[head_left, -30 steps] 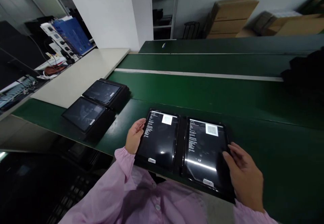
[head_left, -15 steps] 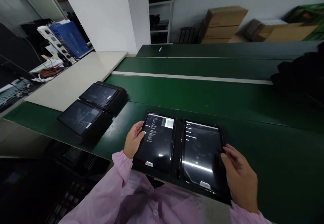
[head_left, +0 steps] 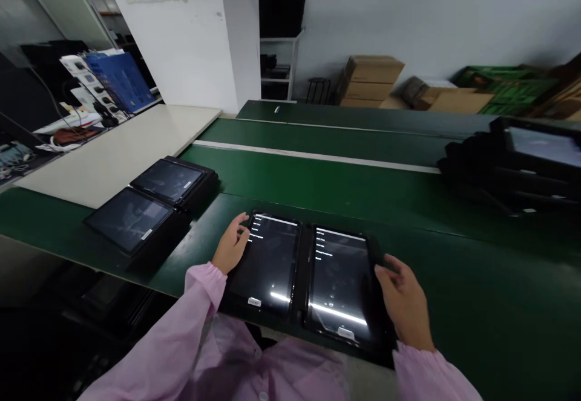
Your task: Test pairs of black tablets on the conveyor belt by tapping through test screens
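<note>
Two black tablets lie side by side on the green bench, close to my body. The left tablet (head_left: pixel 272 262) shows a short list of white text on a dark screen, and the right tablet (head_left: pixel 340 280) shows a similar list. Each carries a small white label near its lower edge. My left hand (head_left: pixel 231 245) is at the upper left edge of the left tablet, its fingers apart. Beside the right tablet's right edge is my right hand (head_left: pixel 405 297), with thumb and fingers spread and nothing between them. Whether either hand touches a tablet is hard to tell.
To the left, two stacks of dark tablets (head_left: pixel 131 216) sit at the green bench's (head_left: pixel 290 174) edge, by a pale board (head_left: pixel 136 144). A dark pile of tablets (head_left: pixel 535 165) stands at the right. Cardboard boxes (head_left: pixel 372 77) are by the wall.
The left tablet's screen has gone from dense text with a white square to a short list. My left thumb has come off that screen. The view has shifted, showing more of the right-hand pile.
</note>
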The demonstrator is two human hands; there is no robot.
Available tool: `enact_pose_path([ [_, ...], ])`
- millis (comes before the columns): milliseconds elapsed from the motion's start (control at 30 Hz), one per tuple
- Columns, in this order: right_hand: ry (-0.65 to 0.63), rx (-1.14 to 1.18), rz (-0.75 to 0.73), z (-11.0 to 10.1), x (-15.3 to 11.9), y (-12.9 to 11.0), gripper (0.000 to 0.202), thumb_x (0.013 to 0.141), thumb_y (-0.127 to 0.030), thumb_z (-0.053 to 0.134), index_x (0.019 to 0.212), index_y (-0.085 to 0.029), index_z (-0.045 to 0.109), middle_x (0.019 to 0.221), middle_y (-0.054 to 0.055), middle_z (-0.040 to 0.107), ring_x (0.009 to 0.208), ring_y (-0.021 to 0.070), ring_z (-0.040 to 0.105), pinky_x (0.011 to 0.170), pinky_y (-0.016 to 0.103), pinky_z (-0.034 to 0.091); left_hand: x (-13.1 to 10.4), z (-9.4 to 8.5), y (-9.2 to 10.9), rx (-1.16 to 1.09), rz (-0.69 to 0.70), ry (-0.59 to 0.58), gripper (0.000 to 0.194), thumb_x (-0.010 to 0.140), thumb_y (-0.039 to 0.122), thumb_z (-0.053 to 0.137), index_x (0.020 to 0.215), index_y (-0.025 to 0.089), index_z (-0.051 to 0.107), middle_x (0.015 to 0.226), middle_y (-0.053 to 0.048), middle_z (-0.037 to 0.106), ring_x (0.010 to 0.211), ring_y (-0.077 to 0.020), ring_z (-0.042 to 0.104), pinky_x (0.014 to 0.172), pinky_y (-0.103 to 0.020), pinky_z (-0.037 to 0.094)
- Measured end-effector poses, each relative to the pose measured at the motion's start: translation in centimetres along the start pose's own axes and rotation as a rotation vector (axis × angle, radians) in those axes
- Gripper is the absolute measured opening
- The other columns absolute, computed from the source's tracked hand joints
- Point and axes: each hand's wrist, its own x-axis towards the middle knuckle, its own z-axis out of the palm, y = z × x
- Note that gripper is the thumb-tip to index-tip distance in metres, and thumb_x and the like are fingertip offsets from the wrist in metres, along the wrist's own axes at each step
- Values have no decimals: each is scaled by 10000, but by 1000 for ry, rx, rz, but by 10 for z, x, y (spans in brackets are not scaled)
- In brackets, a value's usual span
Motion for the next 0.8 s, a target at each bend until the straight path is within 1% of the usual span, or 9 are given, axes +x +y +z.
enact_pose_path([
  [67,62,1,-121,7,10,1,598,787,-554,592,1247,-173,608,1046,121,684,935,290,646,850,427,491,9,1,0,71,128,-5,425,946,286,462,1365,215,475,1270,-87,638,1080,-212,606,943,-401,491],
  [133,88,26,-239,15,15,5,516,835,-522,552,1209,-174,620,1099,123,671,978,274,632,883,411,481,14,2,-2,97,223,0,368,963,290,429,1307,209,534,1191,-80,674,1144,-225,577,1016,-426,442],
  [233,81,35,-338,23,17,11,426,896,-477,503,1186,-188,622,1168,118,655,1048,264,610,941,420,460,17,3,-7,87,275,8,326,968,301,411,1209,206,609,1210,-83,657,1218,-241,524,1098,-454,362],
  [367,32,-18,-416,24,18,12,394,936,-441,464,1209,-201,618,1221,114,636,1107,264,585,1003,456,430,21,2,-9,157,301,-26,347,977,311,373,1155,217,656,1205,-65,656,1224,-236,507,1117,-446,348],
  [467,37,-53,-465,24,19,9,379,950,-427,450,1203,-206,625,1218,110,641,1136,263,574,1031,473,414,24,2,-8,174,275,-33,365,979,342,359,1133,217,666,1193,-65,664,1229,-239,510,1128,-454,337],
  [533,47,-70,-490,26,21,8,380,954,-426,442,1203,-208,628,1216,108,646,1162,266,562,1049,487,399,24,4,-9,99,220,-8,374,975,377,377,1209,201,611,1212,-79,662,1238,-247,515,1129,-466,334],
  [600,25,-99,-498,27,22,8,390,953,-429,438,1208,-205,629,1227,112,644,1202,277,541,1065,505,380,25,6,-12,-34,144,26,409,966,412,405,1276,181,535,1229,-100,657,1228,-256,537,1120,-477,343],
  [700,-18,-135,-479,27,22,7,397,956,-427,436,1214,-194,627,1261,119,629,1242,285,513,1080,514,359,26,9,-19,-194,54,74,431,943,453,448,1265,175,516,1251,-117,642,1217,-264,556,1109,-475,358],
  [800,15,-81,-428,25,19,5,398,963,-421,434,1236,-183,601,1280,120,617,1219,267,530,1078,485,366,28,11,-26,-244,27,88,429,921,460,489,1249,186,530,1296,-118,614,1248,-265,533,1115,-462,360],
])
